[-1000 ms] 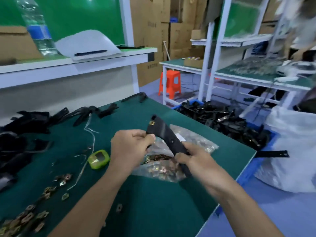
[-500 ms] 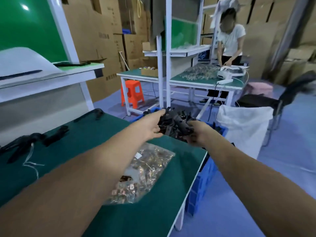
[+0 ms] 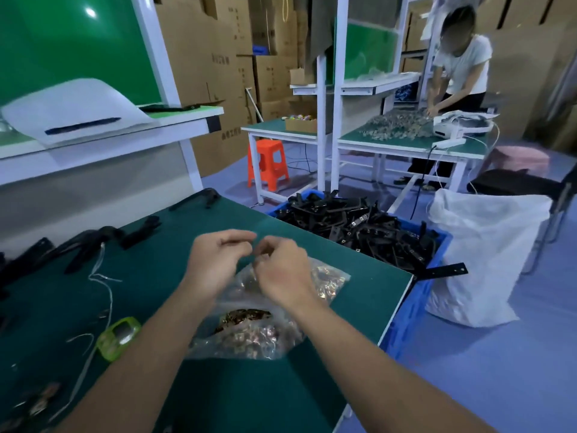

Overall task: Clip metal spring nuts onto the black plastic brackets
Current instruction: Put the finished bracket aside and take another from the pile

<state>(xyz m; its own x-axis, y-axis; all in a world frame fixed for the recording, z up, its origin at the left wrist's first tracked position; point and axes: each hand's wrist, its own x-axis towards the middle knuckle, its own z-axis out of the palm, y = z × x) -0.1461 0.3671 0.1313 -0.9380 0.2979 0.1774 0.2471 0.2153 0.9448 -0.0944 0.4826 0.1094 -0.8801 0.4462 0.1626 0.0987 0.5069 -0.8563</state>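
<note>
My left hand [image 3: 215,260] and my right hand [image 3: 281,271] hover close together above a clear plastic bag of metal spring nuts [image 3: 265,334] on the green table [image 3: 203,392]. Both hands have curled fingers, and no bracket is in either. The left hand's fingers look loosely curled around nothing. The right hand's back faces me, so its fingertips are hidden. Finished black plastic brackets [image 3: 359,226] fill a blue crate [image 3: 438,254] beyond the table's right edge. More black brackets [image 3: 90,242] lie at the table's far left. Loose spring nuts [image 3: 40,398] lie at the near left.
A green plastic gadget [image 3: 118,337] and a white string [image 3: 103,285] lie left of the bag. A white sack [image 3: 487,254] stands right of the crate. Behind are an orange stool [image 3: 268,164], other benches and a person [image 3: 462,64] working.
One second ago both hands held a black bracket over the bag. They then reached out over the blue crate. Now they are back above the bag without the bracket.
</note>
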